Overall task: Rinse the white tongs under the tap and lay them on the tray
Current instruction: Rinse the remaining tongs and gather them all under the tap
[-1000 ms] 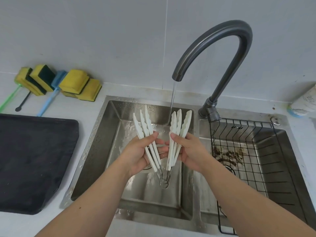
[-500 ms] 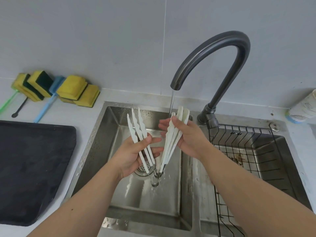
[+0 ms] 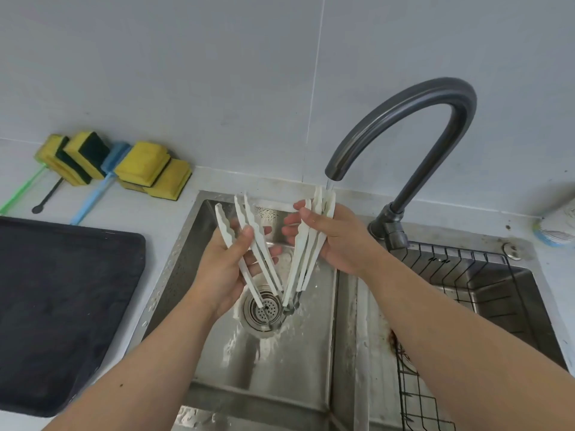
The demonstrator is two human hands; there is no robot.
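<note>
Several white tongs [image 3: 306,247] with metal hinges are spread in a V over the left sink basin [image 3: 280,362]. My left hand [image 3: 228,269] grips the left arms [image 3: 253,231]. The right arms lie under my right hand [image 3: 336,241], which holds their tips up just under the spout of the dark grey tap [image 3: 401,126]. A thin stream of water runs from the spout onto those tips. The hinges hang low above the drain strainer [image 3: 264,309]. A black tray [image 3: 59,309] lies on the counter left of the sink.
Yellow sponges [image 3: 149,169] and long-handled brushes [image 3: 93,194] lean along the back wall at the left. A black wire rack [image 3: 460,275] sits in the right basin. A white and blue container [image 3: 557,225] stands at the far right edge.
Both hands have lifted the tongs higher and closer to the spout, and the right hand's tips now sit right under the stream. The view has tilted downward, showing the drain.
</note>
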